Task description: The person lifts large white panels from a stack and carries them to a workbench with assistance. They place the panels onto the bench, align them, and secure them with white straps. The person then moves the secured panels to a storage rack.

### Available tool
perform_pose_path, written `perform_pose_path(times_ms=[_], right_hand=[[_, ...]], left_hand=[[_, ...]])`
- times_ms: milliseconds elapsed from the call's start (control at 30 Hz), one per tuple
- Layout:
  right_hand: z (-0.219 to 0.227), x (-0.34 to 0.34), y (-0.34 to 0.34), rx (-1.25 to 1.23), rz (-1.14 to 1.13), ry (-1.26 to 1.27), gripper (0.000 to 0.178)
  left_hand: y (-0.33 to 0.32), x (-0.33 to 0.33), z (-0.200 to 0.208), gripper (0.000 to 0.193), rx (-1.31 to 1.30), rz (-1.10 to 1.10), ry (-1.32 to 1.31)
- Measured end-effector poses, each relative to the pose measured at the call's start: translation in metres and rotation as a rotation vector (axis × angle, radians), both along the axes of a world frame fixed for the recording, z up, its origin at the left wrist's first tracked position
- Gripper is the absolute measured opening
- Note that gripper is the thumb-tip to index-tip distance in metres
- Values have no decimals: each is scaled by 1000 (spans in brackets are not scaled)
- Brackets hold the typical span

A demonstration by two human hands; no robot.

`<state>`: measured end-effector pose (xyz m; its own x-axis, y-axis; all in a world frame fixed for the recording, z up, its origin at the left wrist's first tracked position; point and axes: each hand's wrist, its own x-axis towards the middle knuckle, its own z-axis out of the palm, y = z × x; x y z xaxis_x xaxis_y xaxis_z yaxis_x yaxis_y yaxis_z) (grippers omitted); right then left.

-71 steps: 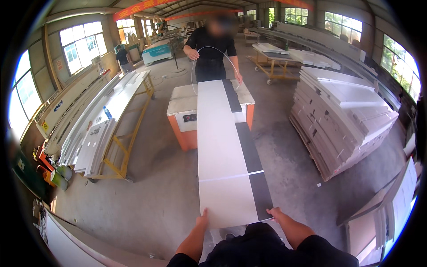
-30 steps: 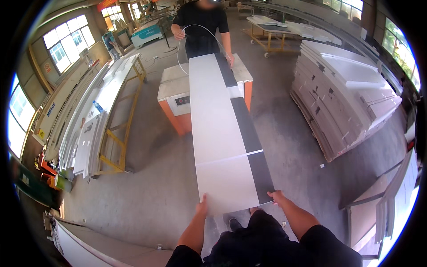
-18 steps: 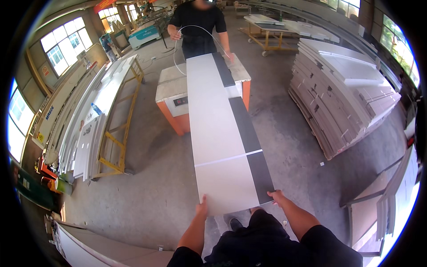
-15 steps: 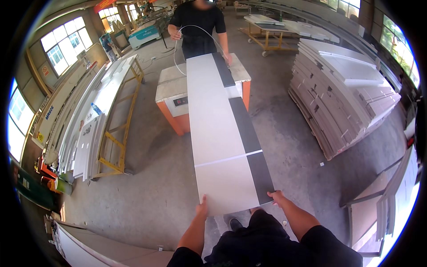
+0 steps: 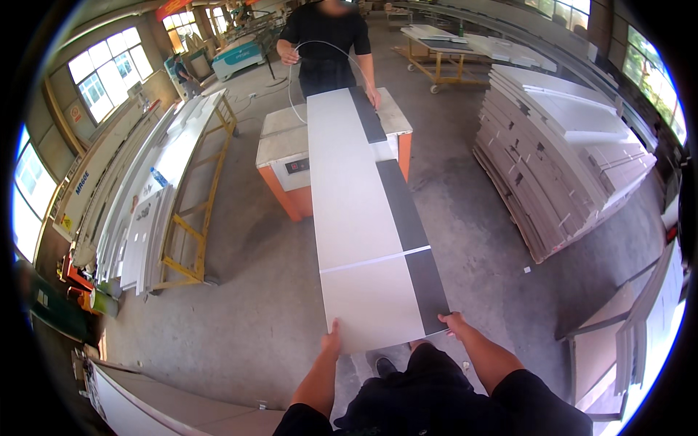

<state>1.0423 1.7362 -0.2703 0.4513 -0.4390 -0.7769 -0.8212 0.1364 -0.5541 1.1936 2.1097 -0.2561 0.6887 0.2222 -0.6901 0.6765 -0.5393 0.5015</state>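
A long white panel with a dark grey strip along its right side (image 5: 363,218) stretches away from me, its far part lying on a strapping machine (image 5: 283,134) with a pale top and orange legs. A white strap (image 5: 374,259) crosses the panel at its near part. My left hand (image 5: 331,338) grips the near left edge, thumb on top. On the near right corner my right hand (image 5: 452,323) is closed, thumb on the dark strip. The fingers under the panel are hidden. Across the machine, a co-worker (image 5: 325,43) holds a looped white strap (image 5: 323,43) in one hand.
To the left, white panels and a blue bottle (image 5: 158,176) lie on a yellow-framed rack (image 5: 190,240). A tall stack of panels (image 5: 542,167) stands at the right. More boards (image 5: 611,349) lean at the lower right, and a panel stack (image 5: 174,403) sits at the lower left.
The view has shifted very slightly. My hands keep the same hold on the panel, and the co-worker's pose is nearly unchanged. A distant person at the far left has bent lower.
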Motion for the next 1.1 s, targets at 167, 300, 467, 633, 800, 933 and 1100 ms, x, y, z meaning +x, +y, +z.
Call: perform_pose_path(times_ms=[167, 300, 467, 633, 800, 933, 1100], right_hand=[[1, 0, 0, 3, -3, -7, 62], [2, -2, 1, -9, -14, -15, 61], [2, -3, 0, -9, -1, -10, 61], [0, -1, 1, -18, -4, -10, 59], [-7, -2, -4, -7, 2, -33, 60], [-6, -1, -2, -30, 11, -12, 60], [-3, -1, -1, -27, 3, -6, 60]], left_hand=[[0, 0, -7, 109, 0, 3, -8], [0, -1, -1, 110, -15, -24, 8], [2, -1, -3, 110, -40, -21, 31], [6, 1, -18, 110, -45, 6, 33], [-5, -2, 8, 111, -54, 3, 15], [2, 0, 2, 111, -29, -31, 35], [3, 0, -11, 111, -21, -8, 11]])
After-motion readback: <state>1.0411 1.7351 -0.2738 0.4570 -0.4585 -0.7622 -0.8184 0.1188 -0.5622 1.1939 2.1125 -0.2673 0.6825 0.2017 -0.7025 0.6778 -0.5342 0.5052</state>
